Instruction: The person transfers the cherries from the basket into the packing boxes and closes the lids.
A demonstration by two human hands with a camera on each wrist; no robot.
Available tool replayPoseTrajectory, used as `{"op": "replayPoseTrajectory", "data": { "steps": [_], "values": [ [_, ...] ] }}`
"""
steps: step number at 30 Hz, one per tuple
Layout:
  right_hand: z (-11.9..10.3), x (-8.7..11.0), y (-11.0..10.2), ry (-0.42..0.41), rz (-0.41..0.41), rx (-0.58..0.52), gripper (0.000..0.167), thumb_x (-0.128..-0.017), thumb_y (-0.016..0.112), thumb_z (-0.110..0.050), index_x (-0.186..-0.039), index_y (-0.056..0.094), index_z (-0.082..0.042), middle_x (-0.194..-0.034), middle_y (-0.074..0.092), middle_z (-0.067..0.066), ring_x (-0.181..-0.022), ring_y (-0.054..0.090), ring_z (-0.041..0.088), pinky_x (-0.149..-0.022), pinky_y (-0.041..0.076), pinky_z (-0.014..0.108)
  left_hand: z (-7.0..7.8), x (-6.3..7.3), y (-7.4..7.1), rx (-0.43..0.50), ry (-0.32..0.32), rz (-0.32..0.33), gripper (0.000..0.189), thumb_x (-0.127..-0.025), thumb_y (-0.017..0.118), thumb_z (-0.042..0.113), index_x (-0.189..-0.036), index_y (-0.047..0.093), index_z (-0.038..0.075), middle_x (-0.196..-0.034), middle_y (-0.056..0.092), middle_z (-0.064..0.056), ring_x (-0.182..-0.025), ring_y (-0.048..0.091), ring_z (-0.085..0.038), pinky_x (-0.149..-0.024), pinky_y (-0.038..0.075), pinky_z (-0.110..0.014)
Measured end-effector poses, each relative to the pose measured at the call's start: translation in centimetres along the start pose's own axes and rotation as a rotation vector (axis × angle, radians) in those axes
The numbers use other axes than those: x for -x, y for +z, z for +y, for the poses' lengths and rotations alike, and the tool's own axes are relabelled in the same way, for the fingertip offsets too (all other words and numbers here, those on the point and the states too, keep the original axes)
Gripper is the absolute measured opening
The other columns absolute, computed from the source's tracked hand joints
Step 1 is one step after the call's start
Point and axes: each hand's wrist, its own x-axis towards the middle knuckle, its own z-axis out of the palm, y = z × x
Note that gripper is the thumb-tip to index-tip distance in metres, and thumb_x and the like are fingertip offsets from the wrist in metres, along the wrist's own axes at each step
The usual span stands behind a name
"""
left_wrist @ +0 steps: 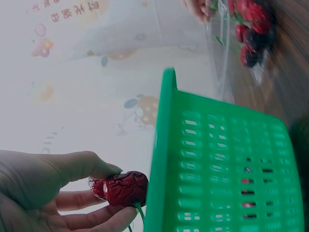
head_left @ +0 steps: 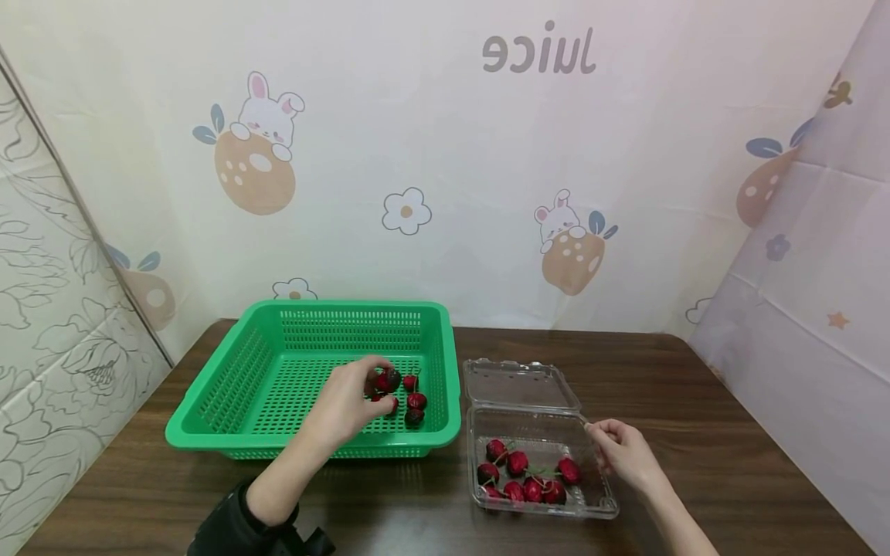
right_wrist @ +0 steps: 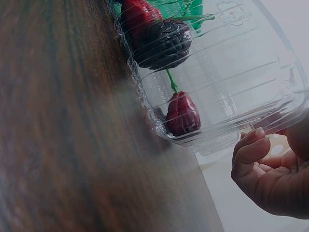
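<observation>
My left hand [head_left: 345, 403] is over the right part of the green plastic basket [head_left: 313, 448]. Its thumb and fingers pinch a dark red cherry [left_wrist: 126, 188] with a green stem, seen close up in the left wrist view. Several other cherries [head_left: 416, 401] lie on the basket floor just right of the fingers. With thumb and curled fingers, my right hand [head_left: 626, 452] grips the right rim of a clear plastic box [head_left: 598, 506]. Inside that box, toward its front, several red cherries [head_left: 517, 463] with green stems lie together.
The box's clear lid [head_left: 518, 384] is folded open toward the back. Basket and box stand side by side on a dark wooden table [head_left: 667, 386]. A printed curtain [head_left: 445, 139] hangs behind the table's back edge, and more patterned sheets flank both sides.
</observation>
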Motion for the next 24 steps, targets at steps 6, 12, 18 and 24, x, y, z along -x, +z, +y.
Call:
{"op": "replayPoseTrajectory", "data": {
  "steps": [6,12,18,24],
  "values": [
    [0.1,0.0,0.0,-0.011,-0.006,-0.005,0.019,-0.091,0.047,-0.009,-0.089,0.048,0.010,-0.053,0.043,0.002,-0.043,0.041,0.010,-0.041,0.039,0.024,1.3,0.3,0.6,0.020,0.048,-0.002,0.032,-0.073,0.067,0.001,-0.104,0.060,0.005,-0.077,0.059,0.000,-0.065,0.051,-0.011,-0.052,0.041,-0.024],
    [0.2,-0.1,0.0,-0.022,-0.005,-0.019,0.019,-0.091,0.047,-0.009,-0.087,0.049,0.009,-0.052,0.043,0.003,-0.042,0.041,0.010,-0.041,0.040,0.025,2.5,0.2,1.3,0.055,0.113,-0.035,0.031,-0.074,0.067,0.002,-0.104,0.058,0.004,-0.080,0.060,-0.002,-0.067,0.053,-0.012,-0.054,0.043,-0.022],
    [0.2,0.0,0.0,-0.025,-0.008,0.003,0.020,-0.091,0.047,-0.010,-0.089,0.049,0.010,-0.053,0.043,0.003,-0.043,0.042,0.011,-0.041,0.041,0.026,3.5,0.0,2.2,0.097,0.162,-0.081,0.032,-0.075,0.065,0.002,-0.106,0.057,0.002,-0.082,0.060,-0.003,-0.065,0.053,-0.010,-0.056,0.044,-0.022],
    [0.5,0.0,-0.1,-0.067,-0.008,-0.023,0.023,-0.091,0.048,-0.013,-0.087,0.049,0.010,-0.052,0.043,0.002,-0.042,0.042,0.010,-0.041,0.040,0.026,4.8,-0.4,3.4,0.111,0.180,-0.120,0.033,-0.075,0.065,0.002,-0.107,0.057,0.003,-0.083,0.061,-0.003,-0.064,0.053,-0.009,-0.055,0.044,-0.020]
  ]
}}
